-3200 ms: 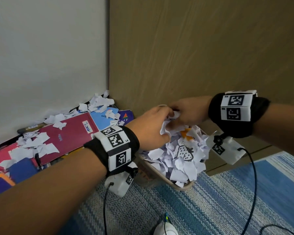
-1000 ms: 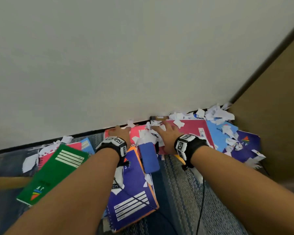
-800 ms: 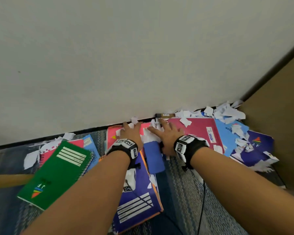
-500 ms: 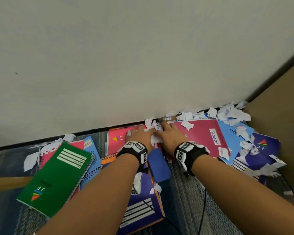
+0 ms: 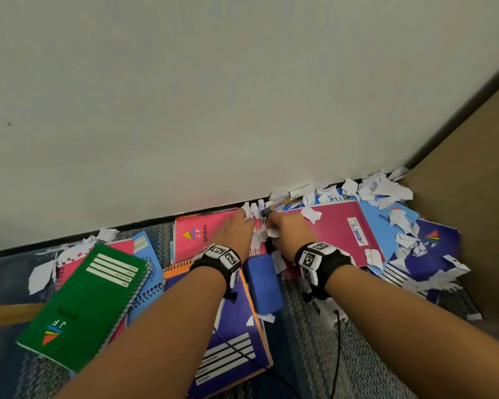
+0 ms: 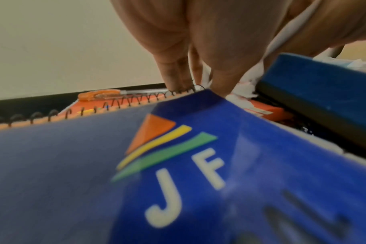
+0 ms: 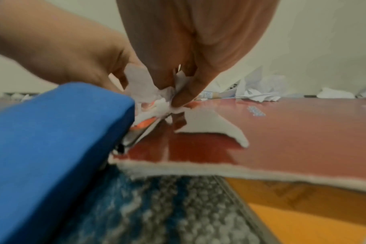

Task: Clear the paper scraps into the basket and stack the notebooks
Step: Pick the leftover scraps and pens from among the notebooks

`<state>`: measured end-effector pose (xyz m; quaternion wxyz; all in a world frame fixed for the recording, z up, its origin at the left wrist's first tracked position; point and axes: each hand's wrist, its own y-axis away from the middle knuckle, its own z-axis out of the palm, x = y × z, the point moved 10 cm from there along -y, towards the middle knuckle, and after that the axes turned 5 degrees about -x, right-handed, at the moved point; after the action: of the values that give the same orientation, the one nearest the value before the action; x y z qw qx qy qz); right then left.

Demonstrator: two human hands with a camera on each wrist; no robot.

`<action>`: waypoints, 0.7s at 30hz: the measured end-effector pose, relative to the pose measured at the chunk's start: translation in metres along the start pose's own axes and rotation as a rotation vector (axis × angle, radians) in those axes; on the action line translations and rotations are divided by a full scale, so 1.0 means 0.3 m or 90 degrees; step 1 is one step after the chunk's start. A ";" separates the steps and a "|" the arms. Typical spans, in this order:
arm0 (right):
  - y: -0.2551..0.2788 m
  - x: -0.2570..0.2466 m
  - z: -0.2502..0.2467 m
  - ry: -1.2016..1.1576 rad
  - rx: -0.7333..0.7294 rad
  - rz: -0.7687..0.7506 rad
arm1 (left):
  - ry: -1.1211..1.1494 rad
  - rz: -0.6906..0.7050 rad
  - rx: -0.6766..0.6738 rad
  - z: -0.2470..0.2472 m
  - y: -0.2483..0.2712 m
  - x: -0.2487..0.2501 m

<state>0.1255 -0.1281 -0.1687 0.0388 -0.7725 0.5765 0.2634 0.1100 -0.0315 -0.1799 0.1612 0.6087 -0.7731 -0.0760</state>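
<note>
Small white paper scraps point(image 5: 260, 237) lie bunched between my two hands on the pink and red notebooks by the wall. My left hand point(image 5: 238, 230) has its fingers point(image 6: 173, 77) pointing straight down beside the scraps, tips on the pink notebook point(image 5: 198, 234). My right hand point(image 5: 284, 234) pinches a wad of scraps point(image 7: 157, 99) between thumb and fingers over the red notebook point(image 5: 340, 226). More scraps point(image 5: 372, 191) litter the corner. Green point(image 5: 90, 298), purple point(image 5: 236, 341) and light blue point(image 5: 386, 226) notebooks lie around. The basket is out of view.
A blue block point(image 5: 264, 283) lies between my wrists, close to both hands. A pen point(image 5: 277, 207) rests along the wall's black skirting. A brown panel point(image 5: 478, 197) closes the right side. Another purple notebook point(image 5: 435, 249) under scraps sits in the corner. Striped carpet point(image 5: 303, 341) lies below.
Both hands left the basket and came to the notebooks by the wall. Over the last second they drew together, sweeping the scraps into a bunch, and the right hand closed on it.
</note>
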 end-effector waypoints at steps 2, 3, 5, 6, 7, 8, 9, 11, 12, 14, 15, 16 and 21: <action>0.000 0.027 -0.029 -0.069 0.029 0.019 | 0.055 -0.005 -0.014 0.019 -0.008 -0.006; 0.002 0.040 -0.044 -0.094 0.044 0.026 | 0.073 -0.007 -0.036 0.032 -0.016 -0.005; 0.002 0.067 -0.060 -0.125 0.062 0.039 | 0.084 -0.008 -0.081 0.050 -0.038 0.002; 0.003 0.080 -0.062 -0.132 0.064 0.046 | 0.082 -0.007 -0.100 0.057 -0.049 0.006; 0.005 0.094 -0.060 -0.132 0.063 0.056 | 0.076 -0.006 -0.115 0.063 -0.059 0.010; 0.008 0.109 -0.056 -0.129 0.060 0.064 | 0.069 -0.007 -0.128 0.070 -0.067 0.014; 0.014 0.128 -0.047 -0.126 0.056 0.076 | 0.067 -0.011 -0.140 0.076 -0.073 0.017; 0.025 0.160 -0.030 -0.127 0.047 0.101 | 0.075 -0.027 -0.149 0.082 -0.081 0.009; 0.029 0.168 -0.024 -0.127 0.045 0.107 | 0.075 -0.028 -0.143 0.078 -0.083 0.007; 0.028 0.168 -0.018 -0.121 0.042 0.105 | 0.045 -0.011 -0.131 0.066 -0.079 0.018; 0.025 0.164 -0.015 -0.119 0.039 0.101 | 0.016 -0.001 -0.132 0.064 -0.071 0.029; 0.021 0.161 -0.013 -0.119 0.036 0.097 | -0.012 0.006 -0.134 0.066 -0.061 0.040; 0.020 0.162 -0.012 -0.113 0.037 0.096 | -0.042 0.029 -0.092 0.078 -0.052 0.030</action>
<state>0.1309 -0.1737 -0.1859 0.0919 -0.6993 0.6345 0.3160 0.1144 -0.0460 -0.2054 0.1805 0.5751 -0.7841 -0.1479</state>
